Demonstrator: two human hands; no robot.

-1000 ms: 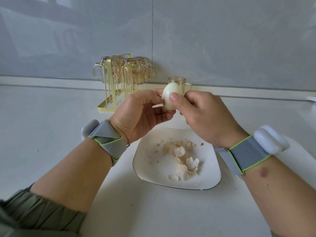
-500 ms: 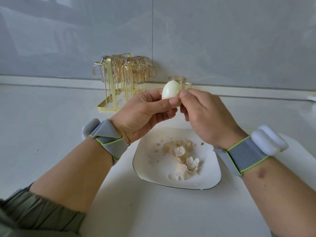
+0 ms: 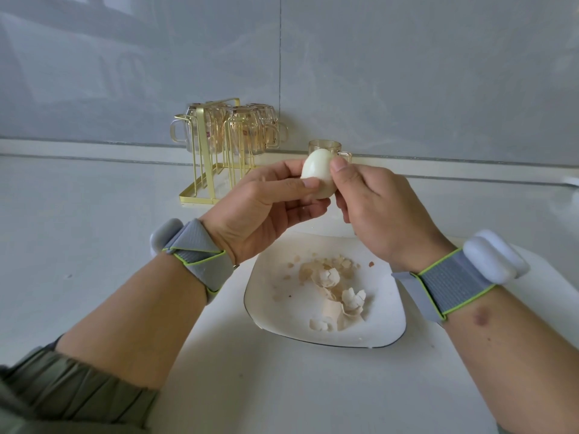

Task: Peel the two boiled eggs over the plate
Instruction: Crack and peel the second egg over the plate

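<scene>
A pale boiled egg [image 3: 317, 166], bare of shell where it shows, is held upright above the far edge of the white plate [image 3: 272, 308]. My left hand [image 3: 266, 208] grips it from the left, thumb across its lower part and fingers curled under it. My right hand [image 3: 376, 211] pinches the egg's right side, thumb tip on its upper right. Broken shell pieces [image 3: 335, 289] lie heaped in the middle of the plate. Only one egg is in view.
A gold wire rack [image 3: 206, 170] holding several amber glass cups stands at the back against the grey wall. One amber cup [image 3: 326, 147] stands alone behind the egg. The plate sits on a white counter.
The egg has been turned between my fingers. My left thumb came across its lower front, and my right thumb shifted up to its upper right side. The shells on the plate look the same.
</scene>
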